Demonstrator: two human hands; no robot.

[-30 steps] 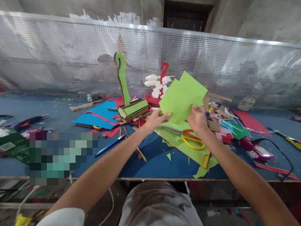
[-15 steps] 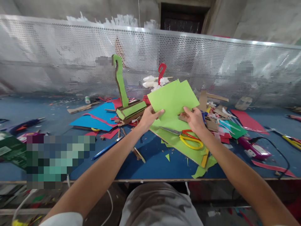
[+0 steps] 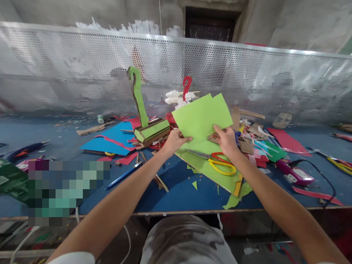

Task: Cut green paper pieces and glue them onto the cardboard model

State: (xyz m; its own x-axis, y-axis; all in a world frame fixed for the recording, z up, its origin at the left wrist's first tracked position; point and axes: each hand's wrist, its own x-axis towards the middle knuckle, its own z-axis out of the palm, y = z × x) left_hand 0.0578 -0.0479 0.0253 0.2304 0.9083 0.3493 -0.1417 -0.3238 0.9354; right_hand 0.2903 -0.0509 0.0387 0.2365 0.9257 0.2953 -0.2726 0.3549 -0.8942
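Both of my hands hold up light green paper sheets (image 3: 202, 115) above the blue table (image 3: 176, 190). My left hand (image 3: 175, 140) pinches their lower left edge. My right hand (image 3: 226, 140) grips the lower right edge, thumb on the front. Below the sheets lies a larger green-covered cardboard board (image 3: 209, 167) with yellow-and-red scissors (image 3: 218, 164) resting on it. Left of my left hand stands a cardboard model (image 3: 150, 129) with green facing and a tall curved green neck.
A perforated metal screen (image 3: 68, 73) runs along the table's far side. Blue paper (image 3: 110, 137), red scraps, cardboard pieces and a blue pen (image 3: 123, 175) litter the left and middle. A purple glue gun (image 3: 295, 173) with a black cord lies at right, beside red paper (image 3: 287, 140).
The green sheets came down and slightly left, from a raised tilted position to nearer the table. Both hands kept their hold and moved with them.
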